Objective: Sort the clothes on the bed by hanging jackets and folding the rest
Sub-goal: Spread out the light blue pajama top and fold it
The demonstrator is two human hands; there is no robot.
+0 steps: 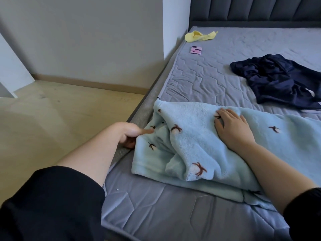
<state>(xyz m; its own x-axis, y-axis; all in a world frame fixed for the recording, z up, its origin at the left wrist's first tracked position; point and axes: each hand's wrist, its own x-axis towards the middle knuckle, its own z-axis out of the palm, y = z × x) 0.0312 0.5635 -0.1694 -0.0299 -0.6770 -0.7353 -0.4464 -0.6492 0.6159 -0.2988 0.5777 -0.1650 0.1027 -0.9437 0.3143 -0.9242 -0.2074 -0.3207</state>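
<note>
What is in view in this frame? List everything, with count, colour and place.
fleece garment: 1, light blue with small brown motifs, near edge of the mattress, partly folded
dark garment: 1, navy, crumpled on the mattress, far right
yellow cloth: 1, pale yellow, far left corner of the mattress
small flat item: 1, pink with dark marks, on the mattress just below the yellow cloth; too small to identify
mattress: 1, grey, quilted, bare
headboard: 1, dark grey, padded, top right
floor: light wood, left
wall: beige, left
left hand: pinching the fleece's left edge, black sleeve
right hand: flat, palm down on the fleece, black sleeve
</note>
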